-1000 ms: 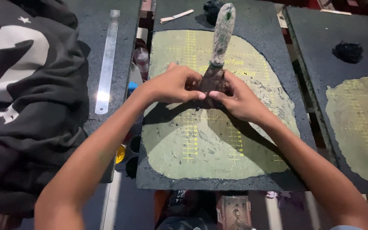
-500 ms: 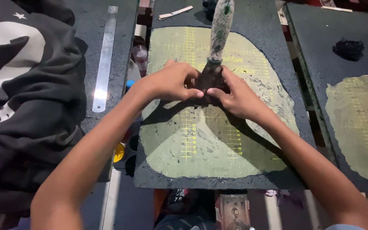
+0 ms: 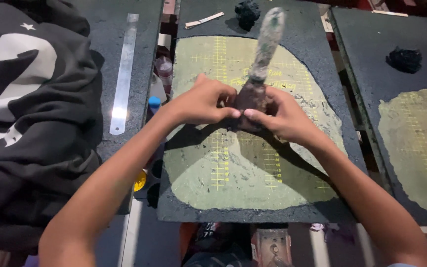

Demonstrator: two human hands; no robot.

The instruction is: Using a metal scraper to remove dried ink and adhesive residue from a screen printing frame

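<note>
A paint-crusted brush (image 3: 263,59) with a long pale handle stands nearly upright on a dark board (image 3: 312,44) whose middle is coated pale yellow-green and marked with grid lines. Both hands pinch the dark head of the brush low down: my left hand (image 3: 203,101) from the left, my right hand (image 3: 282,118) from the right. The fingertips of the two hands almost meet in front of the brush head, and the handle leans slightly away to the upper right.
A black garment with white print (image 3: 25,113) lies on the left board. A metal ruler (image 3: 123,74) lies beside it. Small bottles (image 3: 164,69) sit in the gap between boards. A black lump (image 3: 247,12) and a flat stick (image 3: 203,20) lie at the far edge; another coated board (image 3: 411,133) is on the right.
The hands stay clamped on the brush head. The handle has swung slightly, from tilted to more upright and back to a slight lean.
</note>
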